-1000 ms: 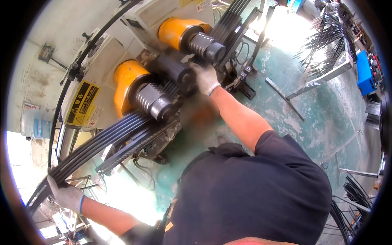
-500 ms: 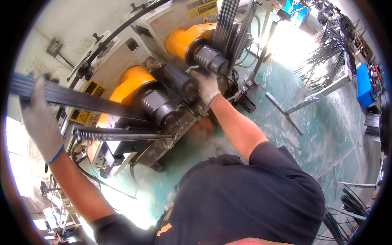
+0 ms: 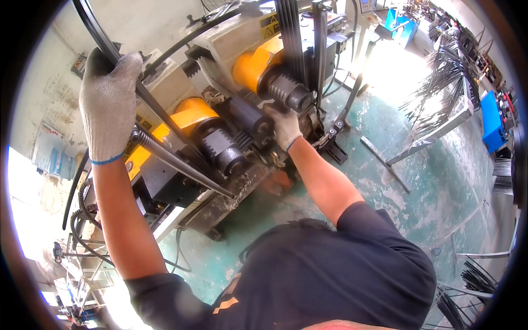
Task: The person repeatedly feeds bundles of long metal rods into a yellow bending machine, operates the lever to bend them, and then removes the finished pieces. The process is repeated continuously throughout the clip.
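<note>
My left hand (image 3: 111,107), in a pale knitted glove with a blue cuff, is closed around long dark metal bars (image 3: 97,26). The bars slant from the top edge down past my palm to a ridged dark roller (image 3: 223,151) below a yellow machine arm (image 3: 195,113). My right hand (image 3: 286,129), also gloved, is at the machine beside a dark cylinder (image 3: 250,116). Its fingers curl in under the right ridged roller (image 3: 286,91), and what they grip is hidden. A rod with a coil spring (image 3: 181,168) runs below the left bars.
More dark bars (image 3: 290,41) stand at the right yellow arm (image 3: 254,69). A metal stand (image 3: 432,135) holding a heap of thin dark rods (image 3: 440,77) is on the worn green floor at the right. A blue box (image 3: 491,122) stands beyond it. Cables (image 3: 179,256) hang at the machine's lower left.
The left bars have swung up from nearly level to steep, my left hand moving up and right with them. The sprung rod and right-hand bars have turned too. My right hand has barely moved.
</note>
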Demonstrator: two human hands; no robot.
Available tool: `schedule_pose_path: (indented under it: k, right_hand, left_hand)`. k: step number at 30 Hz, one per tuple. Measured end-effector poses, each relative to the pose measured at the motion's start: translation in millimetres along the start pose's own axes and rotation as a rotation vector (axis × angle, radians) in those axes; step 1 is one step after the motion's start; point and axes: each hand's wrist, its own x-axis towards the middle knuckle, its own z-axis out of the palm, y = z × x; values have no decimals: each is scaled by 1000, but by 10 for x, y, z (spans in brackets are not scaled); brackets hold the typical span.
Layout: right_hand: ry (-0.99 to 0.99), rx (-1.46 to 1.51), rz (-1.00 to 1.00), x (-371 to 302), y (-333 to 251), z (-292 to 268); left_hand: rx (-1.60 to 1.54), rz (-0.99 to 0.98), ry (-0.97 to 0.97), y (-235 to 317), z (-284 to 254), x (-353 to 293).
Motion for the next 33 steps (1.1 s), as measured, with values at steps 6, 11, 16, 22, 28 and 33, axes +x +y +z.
schedule_pose_path:
  k: [6, 11, 16, 22, 28, 33]
  right_hand:
    - [-14, -31, 14, 84, 108, -84]
    - [-9, -39, 19, 74, 108, -66]
    - [8, -23, -4, 98, 155, -84]
    - [1, 14, -21, 51, 105, -37]
    - [-6, -38, -9, 65, 98, -70]
    - [20, 60, 31, 40, 58, -20]
  left_hand:
    - [5, 52, 36, -32, 19, -17]
    - [-4, -7, -8, -23, 11, -20]
    - [-32, 35, -8, -45, 10, -6]
    - [-35, 38, 15, -33, 17, -24]
    - [-55, 9, -18, -3, 4, 6]
    - [-146, -6, -71, -42, -40, 140]
